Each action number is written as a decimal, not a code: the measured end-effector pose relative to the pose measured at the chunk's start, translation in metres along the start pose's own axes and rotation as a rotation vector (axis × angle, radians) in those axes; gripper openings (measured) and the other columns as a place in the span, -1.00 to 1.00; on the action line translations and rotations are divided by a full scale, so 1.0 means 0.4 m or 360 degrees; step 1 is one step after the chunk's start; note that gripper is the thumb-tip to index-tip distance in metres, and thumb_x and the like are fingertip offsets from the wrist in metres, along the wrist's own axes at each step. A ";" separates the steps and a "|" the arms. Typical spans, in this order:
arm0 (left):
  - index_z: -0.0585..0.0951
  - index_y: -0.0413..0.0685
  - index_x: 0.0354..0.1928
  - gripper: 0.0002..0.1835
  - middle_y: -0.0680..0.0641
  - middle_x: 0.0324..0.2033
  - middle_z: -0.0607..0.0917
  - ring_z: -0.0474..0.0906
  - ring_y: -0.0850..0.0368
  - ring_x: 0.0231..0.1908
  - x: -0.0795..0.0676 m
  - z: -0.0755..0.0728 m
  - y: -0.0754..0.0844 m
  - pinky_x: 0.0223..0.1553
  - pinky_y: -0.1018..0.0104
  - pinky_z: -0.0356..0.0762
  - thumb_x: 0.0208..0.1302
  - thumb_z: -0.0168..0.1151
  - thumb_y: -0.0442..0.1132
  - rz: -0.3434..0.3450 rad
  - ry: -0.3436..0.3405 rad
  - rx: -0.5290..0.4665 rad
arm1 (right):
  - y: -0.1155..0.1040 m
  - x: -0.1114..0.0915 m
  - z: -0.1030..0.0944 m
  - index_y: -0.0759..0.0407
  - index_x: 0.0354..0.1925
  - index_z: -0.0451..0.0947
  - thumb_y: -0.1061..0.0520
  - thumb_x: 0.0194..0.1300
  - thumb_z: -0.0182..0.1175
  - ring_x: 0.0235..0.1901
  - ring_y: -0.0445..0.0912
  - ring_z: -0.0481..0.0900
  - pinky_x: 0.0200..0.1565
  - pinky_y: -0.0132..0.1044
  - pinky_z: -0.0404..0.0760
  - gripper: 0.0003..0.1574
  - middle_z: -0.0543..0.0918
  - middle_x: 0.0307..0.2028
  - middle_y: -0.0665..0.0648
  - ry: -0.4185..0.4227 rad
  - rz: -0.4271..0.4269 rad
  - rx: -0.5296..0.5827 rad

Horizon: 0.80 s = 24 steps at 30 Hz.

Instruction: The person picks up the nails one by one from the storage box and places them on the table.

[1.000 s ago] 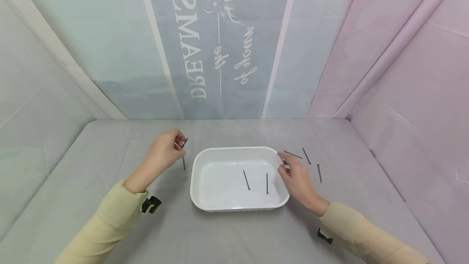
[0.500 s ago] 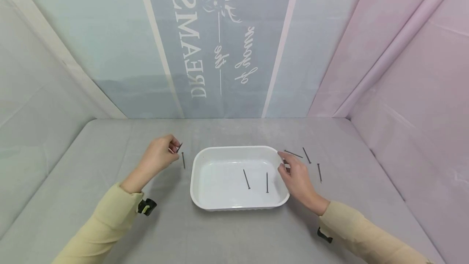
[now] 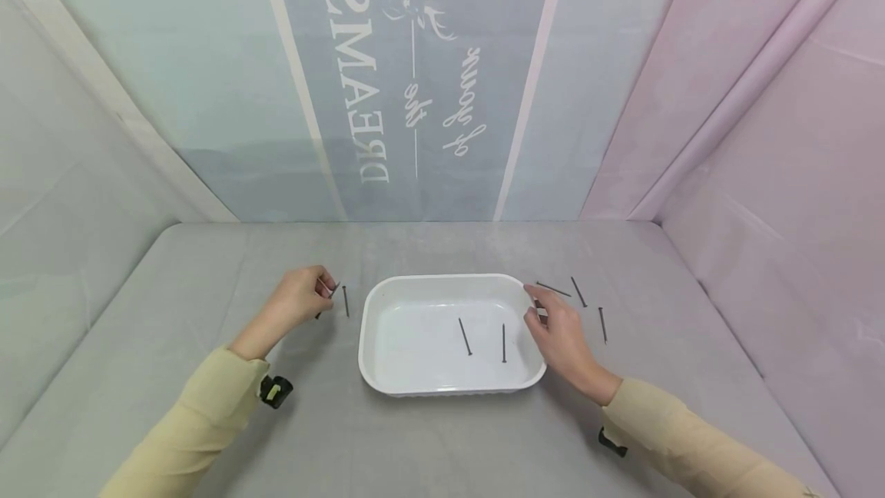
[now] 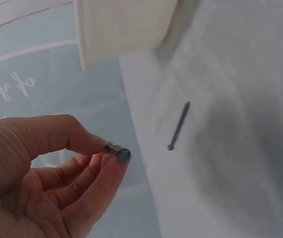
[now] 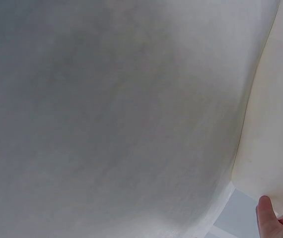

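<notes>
Between thumb and fingertips, my left hand (image 3: 297, 300) pinches a dark nail (image 4: 124, 155), its round head facing the left wrist camera. Just right of that hand, a second nail (image 3: 346, 302) lies on the grey surface; the left wrist view also shows this loose nail (image 4: 179, 126). A white rectangular dish (image 3: 415, 348) stands in the middle, with two nails (image 3: 504, 344) lying inside. My right hand (image 3: 563, 336) grips the dish's right rim. The right wrist view has its thumb (image 5: 265, 206) against the outer wall and other fingers partly hidden at the rim.
Three more nails lie right of the dish, the nearest nail (image 3: 602, 326) to the right of my right hand. A printed fabric panel (image 3: 415, 98) rises behind the grey surface (image 3: 429, 444), and plain fabric walls (image 3: 781, 198) stand at both sides.
My left hand has moved slightly left and nearer the body with its nail, now slanted with the head end lower. The nail beside it has come fully into view. My right hand stays at the dish.
</notes>
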<state>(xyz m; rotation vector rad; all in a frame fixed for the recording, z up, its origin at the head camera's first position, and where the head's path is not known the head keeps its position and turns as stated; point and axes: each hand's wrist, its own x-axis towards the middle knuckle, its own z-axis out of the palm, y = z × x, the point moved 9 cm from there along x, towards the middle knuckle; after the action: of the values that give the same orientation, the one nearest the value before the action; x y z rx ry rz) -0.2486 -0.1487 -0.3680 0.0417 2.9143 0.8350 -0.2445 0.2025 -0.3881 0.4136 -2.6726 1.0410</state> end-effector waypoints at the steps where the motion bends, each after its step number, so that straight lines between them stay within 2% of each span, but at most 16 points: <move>1: 0.52 -0.35 -0.31 -0.82 -0.13 -0.51 0.57 0.44 0.11 -0.55 0.000 0.003 -0.003 -0.56 0.31 0.43 -0.03 0.20 -0.46 -0.0007 -0.0009 -0.0004 | 0.000 0.000 0.000 0.36 0.12 0.37 0.35 0.20 -0.02 -0.08 0.15 0.55 -0.19 -0.18 0.59 -0.52 0.47 0.05 0.34 -0.0001 0.0001 0.0001; 11: 0.52 -0.33 -0.33 -0.84 -0.15 -0.48 0.55 0.45 0.10 -0.54 0.003 0.033 -0.034 -0.55 0.31 0.45 -0.03 0.19 -0.46 -0.0106 -0.0102 -0.0011 | -0.003 0.000 0.001 0.36 0.10 0.39 0.34 0.20 -0.02 -0.08 0.15 0.55 -0.20 -0.18 0.59 -0.54 0.48 0.05 0.33 0.0015 -0.0021 -0.0010; 18: 0.52 -0.33 -0.36 -0.85 -0.15 -0.48 0.56 0.46 0.11 -0.56 0.000 0.045 -0.045 -0.55 0.31 0.45 -0.05 0.19 -0.47 -0.0118 -0.0143 -0.0027 | -0.002 -0.002 0.002 0.35 0.11 0.38 0.34 0.20 -0.02 -0.08 0.15 0.55 -0.20 -0.18 0.59 -0.53 0.48 0.04 0.33 0.0015 -0.0011 -0.0021; 24: 0.51 -0.36 -0.37 -0.85 -0.17 -0.49 0.56 0.45 0.13 -0.58 -0.001 0.061 -0.064 -0.57 0.33 0.45 -0.08 0.15 -0.50 -0.0139 -0.0223 -0.0069 | 0.001 -0.004 0.004 0.35 0.12 0.37 0.34 0.20 -0.02 -0.07 0.15 0.54 -0.18 -0.18 0.59 -0.52 0.47 0.05 0.33 0.0001 0.0000 -0.0007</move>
<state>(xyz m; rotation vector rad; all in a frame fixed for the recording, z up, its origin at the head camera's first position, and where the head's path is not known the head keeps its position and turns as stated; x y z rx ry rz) -0.2455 -0.1575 -0.4020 -0.0296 2.7456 0.8453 -0.2434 0.2020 -0.3899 0.4124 -2.6736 1.0351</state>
